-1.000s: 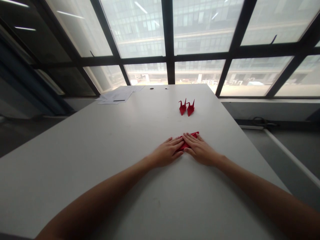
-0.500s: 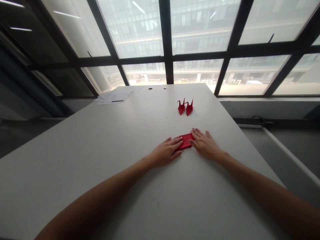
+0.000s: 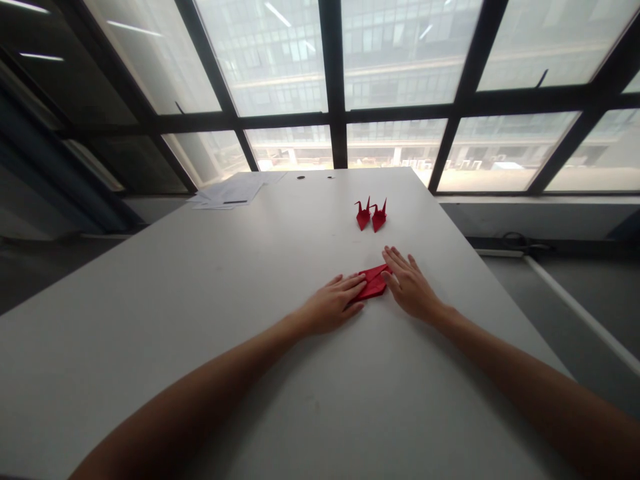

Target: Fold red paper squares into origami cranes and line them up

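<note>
A folded piece of red paper (image 3: 373,281) lies on the white table between my two hands. Flat over its left end, my left hand (image 3: 331,303) has its fingers stretched out and pressing the paper down. At the other end, my right hand (image 3: 411,285) is open, fingers straight, with the thumb and palm edge over the paper's right side. A diagonal crease or flap shows near that side; the covered ends are hidden. Farther back stand two red origami cranes, a left crane (image 3: 363,216) and a right crane (image 3: 379,217), side by side.
White paper sheets (image 3: 227,190) with a dark pen-like stick (image 3: 235,202) lie at the table's far left. Two small dark round spots mark the far edge. Large windows (image 3: 285,60) rise behind the white table (image 3: 175,300), whose right edge runs close to my right arm.
My right hand has lifted and shifted slightly away from the red paper, its fingertips a little farther forward. More of the paper's right end and a flap show now. My left hand stays put.
</note>
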Tool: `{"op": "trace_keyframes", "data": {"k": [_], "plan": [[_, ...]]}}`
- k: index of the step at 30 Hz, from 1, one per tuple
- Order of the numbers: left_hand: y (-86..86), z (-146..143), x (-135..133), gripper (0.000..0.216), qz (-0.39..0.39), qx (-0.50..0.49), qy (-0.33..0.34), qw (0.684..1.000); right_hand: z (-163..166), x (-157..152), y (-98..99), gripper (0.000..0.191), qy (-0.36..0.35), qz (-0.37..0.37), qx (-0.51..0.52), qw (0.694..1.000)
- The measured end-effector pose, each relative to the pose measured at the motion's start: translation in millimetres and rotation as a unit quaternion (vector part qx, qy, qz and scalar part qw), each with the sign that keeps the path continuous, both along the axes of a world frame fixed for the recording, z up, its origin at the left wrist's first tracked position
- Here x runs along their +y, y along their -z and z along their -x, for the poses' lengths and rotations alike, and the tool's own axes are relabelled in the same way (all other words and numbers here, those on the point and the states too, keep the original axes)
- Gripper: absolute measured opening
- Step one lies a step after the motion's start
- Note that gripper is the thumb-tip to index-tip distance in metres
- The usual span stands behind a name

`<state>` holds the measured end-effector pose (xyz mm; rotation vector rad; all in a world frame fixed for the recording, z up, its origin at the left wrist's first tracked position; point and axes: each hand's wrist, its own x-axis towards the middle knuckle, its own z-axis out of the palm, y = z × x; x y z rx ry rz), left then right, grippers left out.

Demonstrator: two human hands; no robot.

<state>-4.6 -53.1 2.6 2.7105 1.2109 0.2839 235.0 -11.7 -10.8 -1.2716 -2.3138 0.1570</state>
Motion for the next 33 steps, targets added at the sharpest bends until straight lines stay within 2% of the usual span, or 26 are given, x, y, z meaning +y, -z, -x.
{"op": "trace_keyframes", "data": {"k": [5,8,18,23,33], "plan": [[-1.5,-2.0,-0.9,0.056,-0.004,-0.009,0.006,1.0,10.0,-13.3,-5.0,0.063,-0.133,0.025,-0.058,0.989],[-2.7,-2.8,-0.8,0.055,-0.006,-0.014,0.007,1.0,12.0,-17.3,-5.8,0.07,-0.155,0.043,-0.088,0.983],[-2.4,-2.1,-0.2,0.057,-0.002,-0.026,0.009,1.0,11.1,-14.8,-1.6,0.076,-0.124,0.06,-0.093,0.986],[0.9,-0.2,1.1,0.056,-0.008,-0.026,0.008,1.0,11.2,-12.4,0.3,0.071,-0.105,0.058,-0.102,0.988],[2.4,0.9,0.9,0.057,-0.009,-0.008,0.002,1.0,-3.0,5.3,9.6,0.064,0.036,0.054,-0.119,0.991]]}}
